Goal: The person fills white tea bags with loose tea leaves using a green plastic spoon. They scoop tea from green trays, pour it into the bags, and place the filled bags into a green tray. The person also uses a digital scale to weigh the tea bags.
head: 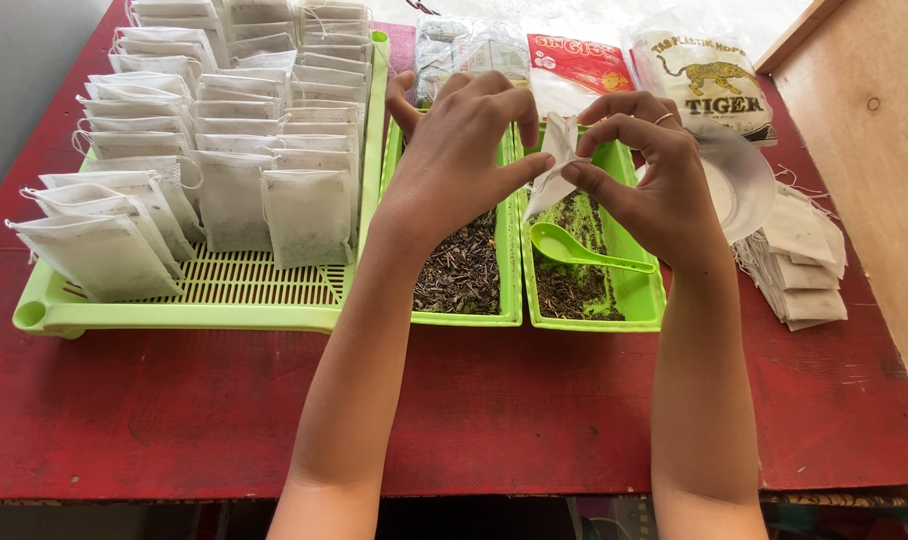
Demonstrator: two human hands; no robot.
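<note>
Both hands hold one small white paper tea bag (554,165) above two green trays of dark loose tea. My left hand (461,140) pinches its left edge with thumb and fingers. My right hand (646,165), with a ring on one finger, pinches its right edge. The bag hangs over the right tea tray (642,295), where a green plastic spoon (574,247) lies on the tea. The left tea tray (469,317) sits under my left wrist.
A large green slatted tray (224,290) at left holds several rows of filled white tea bags (232,195). A stack of flat empty bags (799,265) lies at right beside a white round lid (742,185). Plastic packets (579,65) lie at the back. A wooden board (874,130) borders the red table (474,400).
</note>
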